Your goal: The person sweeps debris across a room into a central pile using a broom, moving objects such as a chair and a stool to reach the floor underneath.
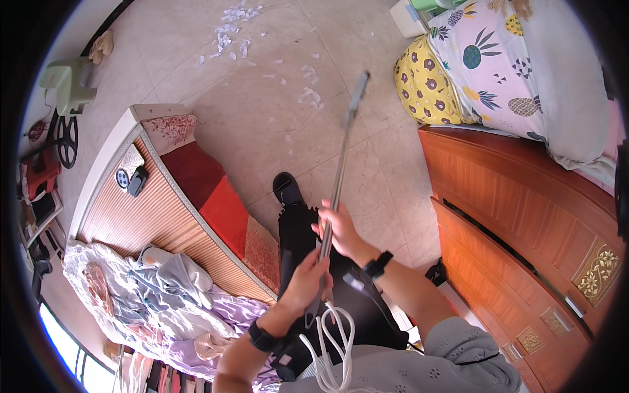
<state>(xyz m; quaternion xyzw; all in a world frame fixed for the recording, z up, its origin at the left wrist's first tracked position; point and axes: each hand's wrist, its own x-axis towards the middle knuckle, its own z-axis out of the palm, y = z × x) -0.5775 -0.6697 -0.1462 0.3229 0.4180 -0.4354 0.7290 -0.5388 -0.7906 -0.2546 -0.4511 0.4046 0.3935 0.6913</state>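
Observation:
Both of my hands are wrapped around the metal pole (341,169) of a long-handled broom or mop. My left hand (305,282) grips it near its grey top end, close to my body. Further down the pole is my right hand (340,228). The tool's narrow grey head (358,93) points away from me over the tiled floor (245,127); whether it touches the tiles I cannot tell. Small white paper scraps (309,94) lie scattered left of the head. A denser patch of scraps (225,37) is farther off.
At left stands a bed with a striped mat (162,196), phone (123,178) and rumpled clothes (167,275). A wooden cabinet (491,255) borders the right, with pineapple-print bedding (491,73) beyond. A green stool (71,86) is far left. White cable (339,339) hangs before me.

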